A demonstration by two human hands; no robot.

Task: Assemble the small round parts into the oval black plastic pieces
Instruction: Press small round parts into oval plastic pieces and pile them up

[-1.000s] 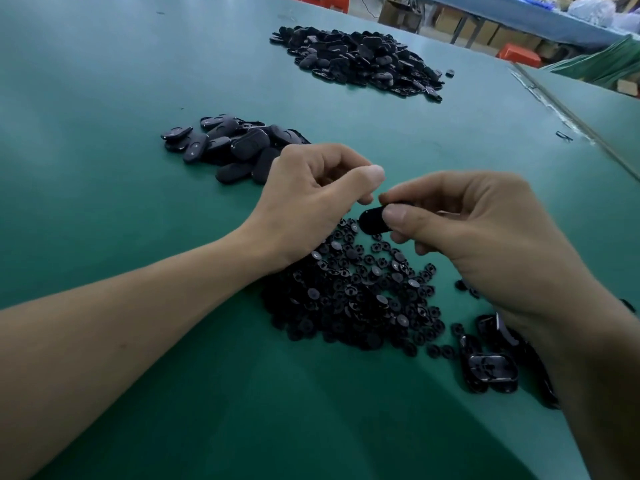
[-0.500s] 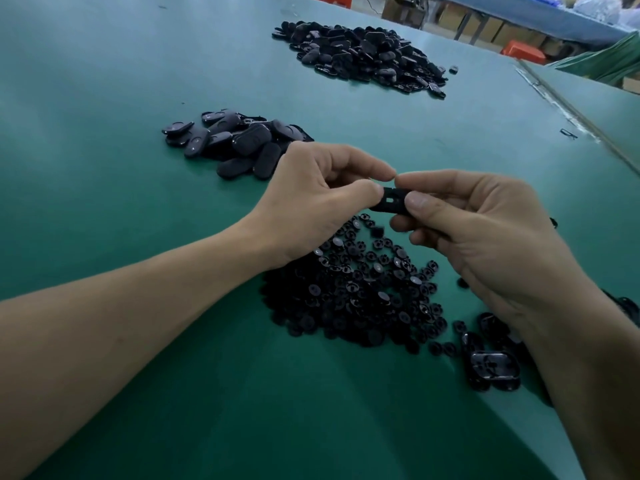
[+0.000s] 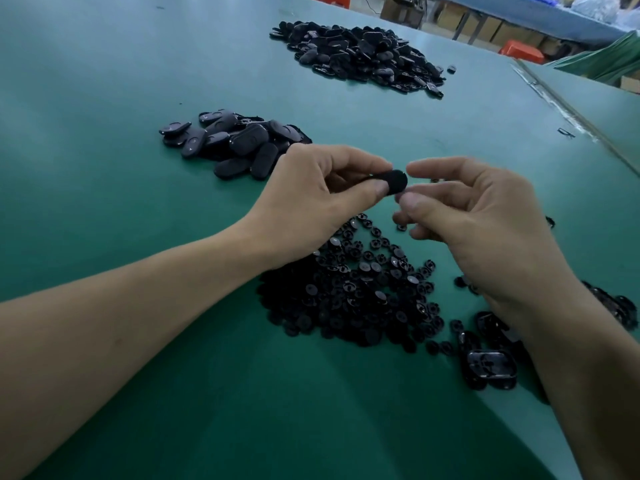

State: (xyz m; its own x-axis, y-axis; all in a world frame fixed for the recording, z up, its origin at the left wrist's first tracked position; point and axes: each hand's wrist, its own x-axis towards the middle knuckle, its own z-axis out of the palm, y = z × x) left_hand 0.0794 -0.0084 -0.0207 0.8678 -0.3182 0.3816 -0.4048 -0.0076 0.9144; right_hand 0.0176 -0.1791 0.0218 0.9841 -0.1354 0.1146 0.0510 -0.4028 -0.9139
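Mid-frame, the left hand [image 3: 311, 206] pinched an oval black piece [image 3: 393, 181] above the small round parts [image 3: 363, 292] heaped on the counter [image 3: 104, 98], presenting it for fitting. Whether the curled right hand [image 3: 485, 223] held anything was unclear.

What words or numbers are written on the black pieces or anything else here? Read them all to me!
No text here can be read.
The pile of oval pieces: small pale marks on some, too small to read.
The oval piece pinched by the left hand: plain black, no writing shows.
The cardboard boxes far back: too blurred to tell.
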